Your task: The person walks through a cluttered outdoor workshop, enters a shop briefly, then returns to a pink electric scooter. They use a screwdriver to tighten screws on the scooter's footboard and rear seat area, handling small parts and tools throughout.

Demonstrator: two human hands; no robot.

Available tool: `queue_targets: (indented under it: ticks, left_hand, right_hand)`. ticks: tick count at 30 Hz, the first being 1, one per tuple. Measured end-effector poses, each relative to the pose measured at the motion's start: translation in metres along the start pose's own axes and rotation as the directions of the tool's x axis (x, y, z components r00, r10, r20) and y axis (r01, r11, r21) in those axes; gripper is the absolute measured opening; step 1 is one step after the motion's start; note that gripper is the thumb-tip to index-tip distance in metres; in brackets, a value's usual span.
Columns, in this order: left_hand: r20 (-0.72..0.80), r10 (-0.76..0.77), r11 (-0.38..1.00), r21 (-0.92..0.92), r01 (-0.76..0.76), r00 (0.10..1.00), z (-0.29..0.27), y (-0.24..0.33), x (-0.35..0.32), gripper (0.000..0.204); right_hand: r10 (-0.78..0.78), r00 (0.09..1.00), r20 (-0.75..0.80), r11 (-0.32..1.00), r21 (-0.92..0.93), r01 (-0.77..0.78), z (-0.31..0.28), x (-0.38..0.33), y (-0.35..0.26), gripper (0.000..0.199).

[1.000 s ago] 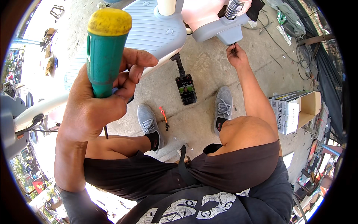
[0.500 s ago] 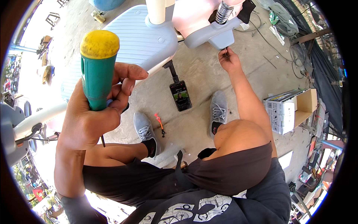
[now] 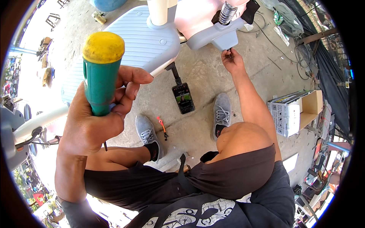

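My left hand [image 3: 97, 129] is raised close to the camera, wrapped around a screwdriver [image 3: 100, 83] with a green handle and a yellow end cap. A thin dark shaft shows below the hand. Farther off, my right hand [image 3: 233, 60] reaches to the underside of a grey-blue plastic housing [image 3: 224, 41] on an electric scooter. Its fingers are closed at the housing's lower tip, on something small and dark that I cannot make out. A coil spring [image 3: 227, 14] stands above that housing. The scooter's ribbed footboard [image 3: 146, 38] lies to the left of it.
A phone [image 3: 183, 98] on a dark holder hangs below the footboard. An orange-and-black tool-like piece [image 3: 162, 127] lies on the concrete floor beside my left shoe [image 3: 146, 131]. To the right stands an open cardboard box [image 3: 291, 114]; loose cables [image 3: 304, 64] lie beyond it.
My left hand and the screwdriver have shifted very slightly right and down. My right hand stays at the housing's lower tip.
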State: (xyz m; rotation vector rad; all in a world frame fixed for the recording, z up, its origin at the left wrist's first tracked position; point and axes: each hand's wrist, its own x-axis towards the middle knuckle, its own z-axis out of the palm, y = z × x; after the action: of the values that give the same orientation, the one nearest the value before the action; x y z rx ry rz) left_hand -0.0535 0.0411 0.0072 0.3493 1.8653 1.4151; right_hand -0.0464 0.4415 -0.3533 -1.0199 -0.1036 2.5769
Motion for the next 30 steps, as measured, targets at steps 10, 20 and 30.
queue_targets:
  ticks: [10,20,30]
  left_hand:
    - [-0.052,0.004,1.0,0.005,-0.004,0.999,0.002,0.0,0.002,0.057]
    - [-0.023,-0.006,1.0,-0.009,0.006,1.0,-0.001,-0.002,0.0,0.057]
    - [-0.097,0.025,0.999,-0.036,-0.028,0.995,0.001,0.001,-0.005,0.054]
  right_hand:
    - [-0.039,0.999,-0.027,0.999,0.025,0.04,0.0,-0.004,0.005,0.013]
    - [-0.057,0.995,-0.086,0.998,-0.019,0.056,0.006,-0.002,-0.003,0.011]
    - [-0.119,0.987,-0.106,0.97,-0.224,0.093,0.004,-0.006,-0.007,0.008]
